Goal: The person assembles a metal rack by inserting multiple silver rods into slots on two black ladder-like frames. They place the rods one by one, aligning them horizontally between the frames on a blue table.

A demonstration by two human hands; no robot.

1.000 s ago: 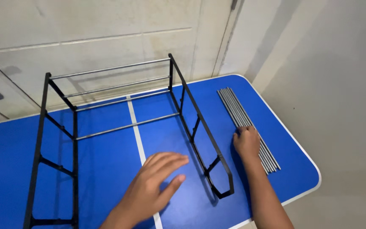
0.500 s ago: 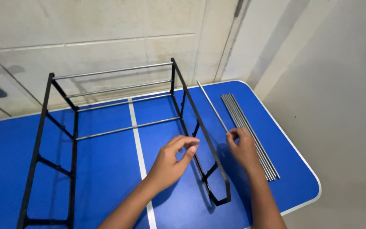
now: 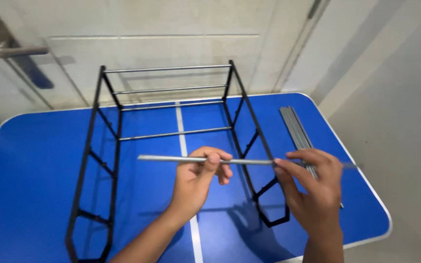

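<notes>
We hold the metal rod (image 3: 239, 160) level, its length running left to right above the table's (image 3: 35, 165) near edge, left hand (image 3: 198, 178) and right hand (image 3: 315, 187) both pinching it, beside the black rack (image 3: 249, 122).

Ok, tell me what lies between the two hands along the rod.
In the head view, the left hand and right hand both grip the grey rod; between them the bare rod crosses above the black rack's right side frame.

- My left hand (image 3: 198, 178) is raised, fingers curled, thumb and forefinger pinched together.
- My right hand (image 3: 315, 187) is beside it, fingertips pinched, forearm reaching up from below.
</notes>
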